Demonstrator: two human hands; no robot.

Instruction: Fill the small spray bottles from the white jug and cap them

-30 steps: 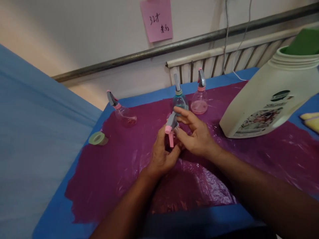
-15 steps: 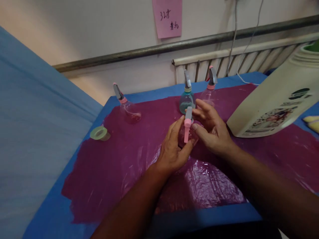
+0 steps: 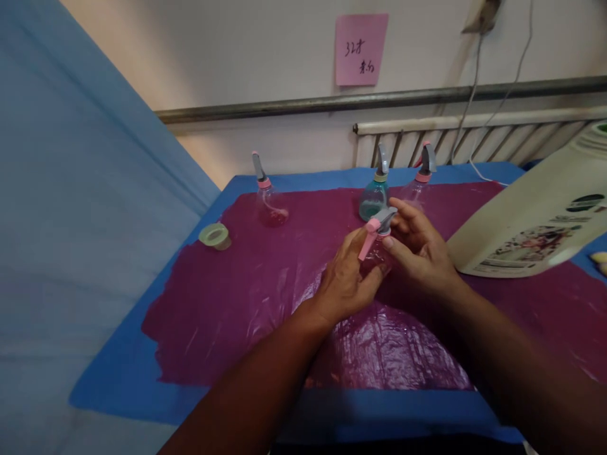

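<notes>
My left hand (image 3: pixel 345 282) wraps around the body of a small clear spray bottle (image 3: pixel 378 258) at the middle of the table. The bottle has a grey spray head (image 3: pixel 383 220) with a pink trigger. My right hand (image 3: pixel 422 253) is closed on that spray head from the right, fingertips at its collar. The bottle's body is mostly hidden by my fingers.
Three more spray bottles stand at the back: a pink one (image 3: pixel 268 201) on the left, a teal one (image 3: pixel 374 194), and a pink one (image 3: pixel 421 180). A green tape roll (image 3: pixel 215 236) lies left. A large white jug (image 3: pixel 531 215) leans at right. Purple plastic sheet (image 3: pixel 246 297) covers the blue table.
The spray head has turned in my right hand, its pink trigger swinging from pointing down to slanting left. The camera has shifted so everything sits further right in view.
</notes>
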